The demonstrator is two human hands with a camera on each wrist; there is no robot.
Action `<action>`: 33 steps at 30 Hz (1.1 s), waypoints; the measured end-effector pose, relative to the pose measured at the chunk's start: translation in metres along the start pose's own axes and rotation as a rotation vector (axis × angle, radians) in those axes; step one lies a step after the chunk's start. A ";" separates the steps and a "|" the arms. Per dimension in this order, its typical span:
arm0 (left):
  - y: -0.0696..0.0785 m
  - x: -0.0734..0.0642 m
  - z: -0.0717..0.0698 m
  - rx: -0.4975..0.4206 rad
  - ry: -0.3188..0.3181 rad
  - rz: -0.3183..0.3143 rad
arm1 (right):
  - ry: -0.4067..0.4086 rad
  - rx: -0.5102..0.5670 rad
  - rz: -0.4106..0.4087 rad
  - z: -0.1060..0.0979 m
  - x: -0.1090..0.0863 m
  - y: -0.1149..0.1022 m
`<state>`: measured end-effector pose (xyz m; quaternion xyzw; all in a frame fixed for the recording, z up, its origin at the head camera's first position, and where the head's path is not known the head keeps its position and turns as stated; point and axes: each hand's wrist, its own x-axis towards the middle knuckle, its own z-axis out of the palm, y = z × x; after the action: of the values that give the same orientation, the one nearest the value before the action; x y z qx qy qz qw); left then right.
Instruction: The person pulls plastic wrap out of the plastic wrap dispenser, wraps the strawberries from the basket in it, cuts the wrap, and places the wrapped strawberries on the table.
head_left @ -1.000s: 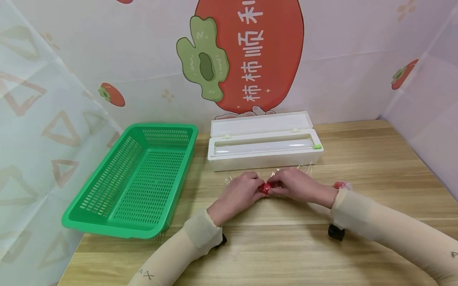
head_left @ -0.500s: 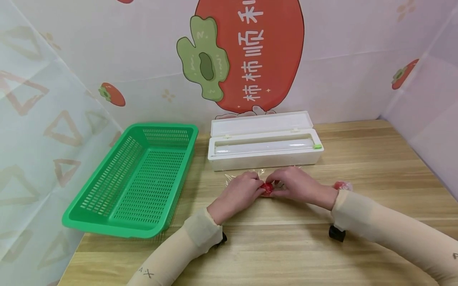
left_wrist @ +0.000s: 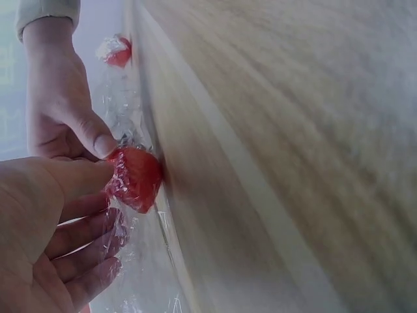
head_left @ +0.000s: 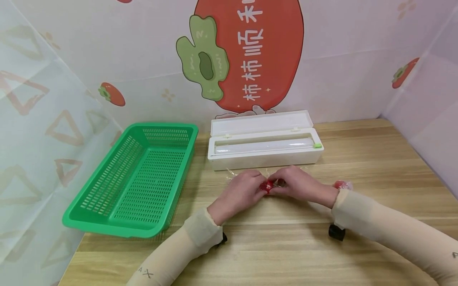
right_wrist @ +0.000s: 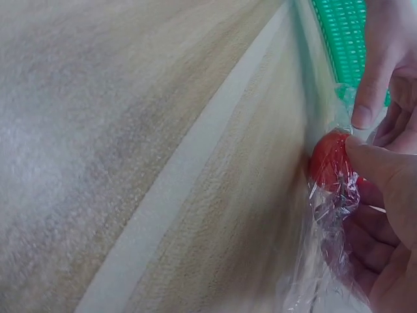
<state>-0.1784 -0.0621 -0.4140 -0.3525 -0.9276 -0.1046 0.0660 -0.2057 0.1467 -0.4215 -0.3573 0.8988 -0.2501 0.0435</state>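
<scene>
A small red fruit [head_left: 266, 186] in clear cling film [right_wrist: 322, 277] is between my two hands, low over the table. My left hand [head_left: 240, 192] pinches it from the left side, the thumb and forefinger meeting at the film. From the right, my right hand [head_left: 296, 185] pinches the film and fruit with thumb and forefinger. In the left wrist view the fruit [left_wrist: 138, 179] tapers downward, with crinkled film over it and loose film spread below. The fingers hide part of it in every view.
A green plastic basket [head_left: 193, 137] stands at the left. Behind my hands lies an opened white box [head_left: 264, 161] with a roll of film [head_left: 264, 147]. A second film-wrapped red fruit [head_left: 342, 185] rests beyond my right wrist. Patterned walls enclose the wooden table [head_left: 279, 254].
My fingers shift slightly around the red fruit, and the film behind it changes its folds. Both arms stay nearly in place; the basket and box have not moved.
</scene>
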 end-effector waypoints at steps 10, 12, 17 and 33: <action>0.001 0.004 0.004 0.017 -0.056 -0.037 | -0.016 0.015 0.051 -0.002 -0.003 0.002; 0.000 0.004 0.004 0.018 -0.059 -0.048 | 0.007 -0.003 0.046 -0.003 -0.004 0.001; -0.001 0.004 0.005 0.015 -0.078 -0.085 | 0.030 -0.029 0.023 -0.001 -0.003 -0.002; 0.000 -0.002 0.002 -0.014 -0.087 -0.056 | -0.099 0.142 0.077 -0.001 0.000 0.003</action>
<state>-0.1768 -0.0631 -0.4165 -0.3311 -0.9383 -0.0976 0.0203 -0.2079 0.1487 -0.4215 -0.3302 0.8888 -0.2934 0.1225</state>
